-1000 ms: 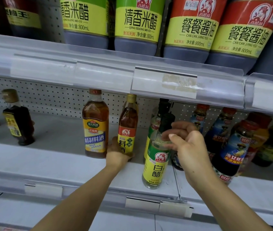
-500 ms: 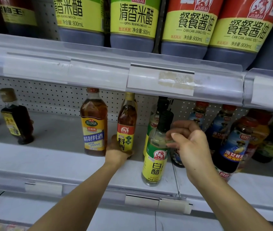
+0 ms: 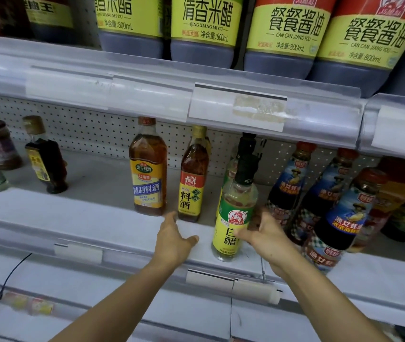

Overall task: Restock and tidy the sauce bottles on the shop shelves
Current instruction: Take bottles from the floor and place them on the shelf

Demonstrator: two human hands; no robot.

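Middle shelf (image 3: 78,218), sauce stock. White vinegar bottle (image 3: 231,225), green-yellow label, upright at near edge: my right hand (image 3: 263,239) grips its lower body, thumb across the label, I judge to pull it forward and face it. Left hand (image 3: 174,239) holds nothing, fingers relaxed, fingertips near the base of the slim cooking wine bottle (image 3: 192,191). Larger cooking wine bottle (image 3: 148,174) just left. Oyster sauce bottles (image 3: 339,218) crowd right
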